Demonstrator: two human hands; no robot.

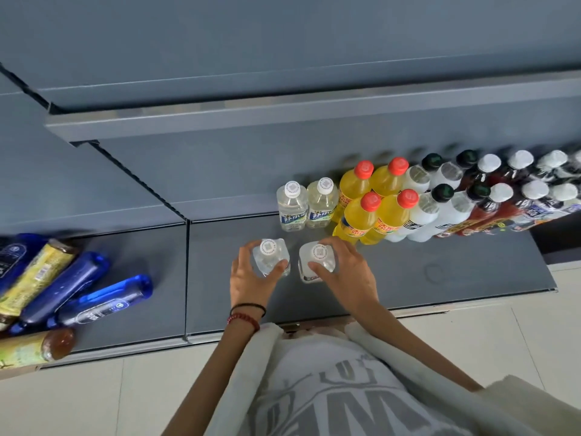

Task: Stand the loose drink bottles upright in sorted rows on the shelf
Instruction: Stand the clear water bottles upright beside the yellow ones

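Two clear white-capped bottles (268, 247) stand upright at the middle of the shelf (440, 272); blue and yellow bottles (103, 302) lie flat at its left end.

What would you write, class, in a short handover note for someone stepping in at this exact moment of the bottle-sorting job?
Left hand grips the left clear bottle upright; right hand grips the right clear bottle beside it, both over the shelf.
Done: two matching bottles stand behind them; yellow bottles, milky bottles and dark bottles stand in rows rightward.
Left: set this pair down in front, then stand up the blue bottles and yellow-labelled bottles lying at far left.
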